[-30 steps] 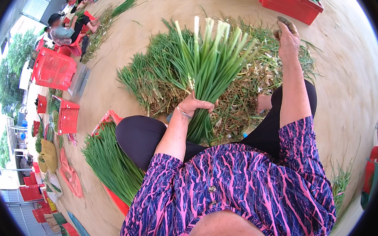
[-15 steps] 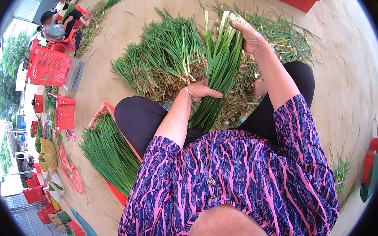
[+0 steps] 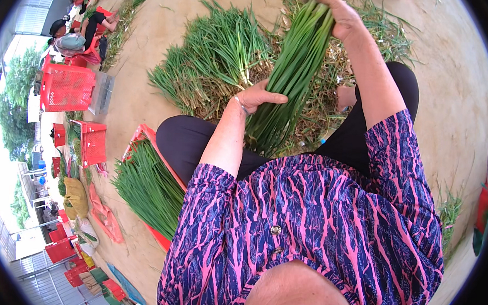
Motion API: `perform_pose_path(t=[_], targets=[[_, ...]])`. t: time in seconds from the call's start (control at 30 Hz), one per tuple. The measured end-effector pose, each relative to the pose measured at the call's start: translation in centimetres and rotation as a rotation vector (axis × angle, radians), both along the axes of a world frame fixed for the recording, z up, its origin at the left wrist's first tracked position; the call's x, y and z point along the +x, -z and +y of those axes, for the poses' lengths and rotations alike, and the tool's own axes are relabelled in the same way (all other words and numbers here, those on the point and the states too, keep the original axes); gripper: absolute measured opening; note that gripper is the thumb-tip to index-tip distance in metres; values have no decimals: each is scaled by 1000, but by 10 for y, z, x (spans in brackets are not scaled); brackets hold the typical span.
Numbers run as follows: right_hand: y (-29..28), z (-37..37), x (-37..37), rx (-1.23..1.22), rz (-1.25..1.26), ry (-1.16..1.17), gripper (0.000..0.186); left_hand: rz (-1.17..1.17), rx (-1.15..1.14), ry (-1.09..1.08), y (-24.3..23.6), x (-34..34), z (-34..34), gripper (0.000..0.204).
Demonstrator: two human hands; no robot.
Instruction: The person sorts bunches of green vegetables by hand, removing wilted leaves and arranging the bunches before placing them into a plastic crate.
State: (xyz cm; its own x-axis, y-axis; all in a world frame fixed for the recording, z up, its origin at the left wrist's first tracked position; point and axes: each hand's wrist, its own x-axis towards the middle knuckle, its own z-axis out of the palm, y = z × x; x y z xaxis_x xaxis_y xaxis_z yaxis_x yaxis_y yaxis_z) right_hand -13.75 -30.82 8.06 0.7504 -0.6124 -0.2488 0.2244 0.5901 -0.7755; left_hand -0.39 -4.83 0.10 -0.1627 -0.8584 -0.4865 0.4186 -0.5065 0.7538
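A bunch of long green chives [image 3: 300,58] slants across the space in front of me, its pale stem ends farthest from me. My right hand [image 3: 344,18] is closed about those pale ends at the top. Lower down, my left hand [image 3: 260,96] grips the leafy part, thumb across the front and fingers hidden behind. Beyond my left hand lies a pile of chives [image 3: 216,56] with brown, untidy bases. By my left knee, a red crate [image 3: 146,134] holds green chives [image 3: 150,183] lying side by side.
Loose trimmings [image 3: 382,35] cover the ground at the far right. On the left stand red crates [image 3: 67,88], a yellow-brown sack [image 3: 76,198] and a pink plastic bag [image 3: 105,216]. Another person [image 3: 72,38] sits at the far left.
The right hand and the stem ends have moved farther away and to the right, so the bunch leans more. The left hand keeps its hold on the leaves. The whole view has shifted slightly.
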Motion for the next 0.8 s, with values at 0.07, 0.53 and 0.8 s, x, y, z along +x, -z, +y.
perform_pose_path(t=[0.07, 0.53, 0.8], targets=[[7, -47, -24, 16, -101, 180, 22, -192, 76, 10, 21, 7, 10, 51], [1, -135, -119, 55, -318, 626, 33, 0, -262, 145, 1, -3, 24, 26], [17, -142, -114, 114, -357, 545, 36, -529, -158, -606, -15, 25, 17, 18]])
